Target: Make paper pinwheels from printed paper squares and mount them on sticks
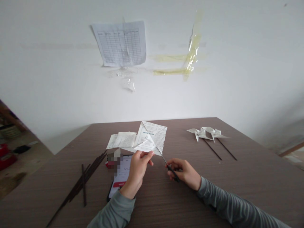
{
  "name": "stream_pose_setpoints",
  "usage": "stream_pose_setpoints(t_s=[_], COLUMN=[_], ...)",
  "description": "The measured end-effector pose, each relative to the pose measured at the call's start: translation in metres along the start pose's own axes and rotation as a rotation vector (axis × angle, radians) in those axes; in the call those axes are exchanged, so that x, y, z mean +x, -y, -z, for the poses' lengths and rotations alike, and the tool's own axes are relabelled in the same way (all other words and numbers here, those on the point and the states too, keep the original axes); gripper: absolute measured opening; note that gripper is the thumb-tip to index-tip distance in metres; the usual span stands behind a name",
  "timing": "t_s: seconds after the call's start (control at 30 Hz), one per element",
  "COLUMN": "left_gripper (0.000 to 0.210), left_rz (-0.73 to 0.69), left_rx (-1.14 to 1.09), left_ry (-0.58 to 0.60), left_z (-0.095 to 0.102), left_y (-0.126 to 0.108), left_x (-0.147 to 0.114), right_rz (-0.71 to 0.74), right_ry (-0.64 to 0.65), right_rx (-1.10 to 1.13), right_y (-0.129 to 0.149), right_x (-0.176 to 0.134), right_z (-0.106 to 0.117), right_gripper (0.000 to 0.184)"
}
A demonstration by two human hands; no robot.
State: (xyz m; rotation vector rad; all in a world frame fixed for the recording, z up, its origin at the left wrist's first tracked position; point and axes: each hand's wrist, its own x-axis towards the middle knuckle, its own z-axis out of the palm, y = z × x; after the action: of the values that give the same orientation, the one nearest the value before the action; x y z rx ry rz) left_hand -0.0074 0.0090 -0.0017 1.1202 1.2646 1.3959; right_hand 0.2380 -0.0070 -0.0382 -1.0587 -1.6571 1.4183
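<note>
My left hand (140, 164) pinches the lower edge of a square of printed paper (154, 134), which is tilted up above the table and has diagonal lines running in from its corners. In my right hand (185, 172) is a pair of scissors (173, 172) with black handles. Its blades reach the paper's lower right corner, along the diagonal there; whether they are parted I cannot make out. Behind the left hand, more pieces of printed paper (123, 139) lie on the table.
Two paper pinwheels (200, 133) on dark sticks (226, 148) lie at the right. A bundle of dark sticks (83, 177) is at the left. A phone (122, 171) and a small red box (110, 163) sit beside my left wrist. Behind the brown table (249, 190) rises a white wall.
</note>
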Motion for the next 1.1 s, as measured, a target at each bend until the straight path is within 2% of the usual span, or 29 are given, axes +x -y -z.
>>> stream_pose_setpoints(t_s=[0.37, 0.73, 1.1], left_gripper=[0.040, 0.033, 0.035], left_rz=[-0.007, -0.001, -0.001], left_rx=[-0.006, -0.008, -0.005], left_ry=[0.027, 0.031, 0.036], left_z=[-0.0009, -0.0012, -0.0006], left_y=[-0.0039, -0.0033, -0.0030], left_x=[0.0000, -0.0015, -0.0020], right_rz=[0.005, 0.005, 0.000], right_ry=[0.005, 0.005, 0.017], right_rx=[0.005, -0.002, 0.021], right_y=[0.0001, -0.0020, -0.0020], right_x=[0.0010, 0.0012, 0.0013], right_z=[-0.0016, -0.0006, -0.0007], right_gripper=[0.064, 0.054, 0.053])
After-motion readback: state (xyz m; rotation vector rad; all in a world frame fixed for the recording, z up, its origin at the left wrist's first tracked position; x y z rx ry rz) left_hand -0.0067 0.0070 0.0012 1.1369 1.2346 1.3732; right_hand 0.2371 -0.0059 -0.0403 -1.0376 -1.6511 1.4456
